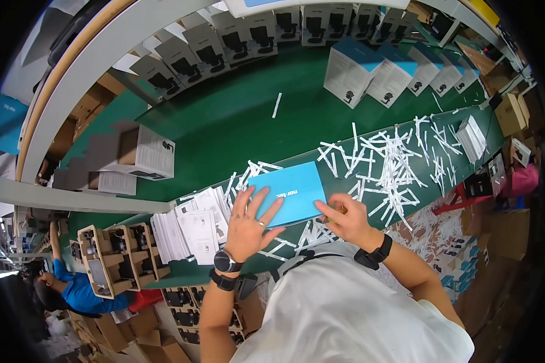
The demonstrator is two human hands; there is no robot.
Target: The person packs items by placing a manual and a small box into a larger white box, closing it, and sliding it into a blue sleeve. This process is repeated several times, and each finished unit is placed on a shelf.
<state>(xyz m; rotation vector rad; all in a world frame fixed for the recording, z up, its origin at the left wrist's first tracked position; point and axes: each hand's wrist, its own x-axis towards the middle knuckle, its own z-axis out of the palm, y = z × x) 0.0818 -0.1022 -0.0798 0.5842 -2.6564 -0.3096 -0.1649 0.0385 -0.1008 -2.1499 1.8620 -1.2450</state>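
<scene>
A flat bright-blue box (297, 187) with small white lettering lies slightly tilted on the green table's near side, in front of my body. My left hand (245, 221) rests flat over its left end, fingers spread across the top face. At the box's near right corner is my right hand (348, 218), its fingers curled and pinching the edge; part of this grip is hidden. Loose white paper strips (396, 166) surround the box, with a dense heap to its right. Left of my left hand sit stacks of printed white leaflets (197, 230).
Grey boxes with a black device picture (203, 45) line the table's back. Blue-topped boxes (351, 69) stand at back right, an open grey box (142, 151) at left. Wooden trays of black parts (118, 260) sit near left, beside a person in blue (91, 293).
</scene>
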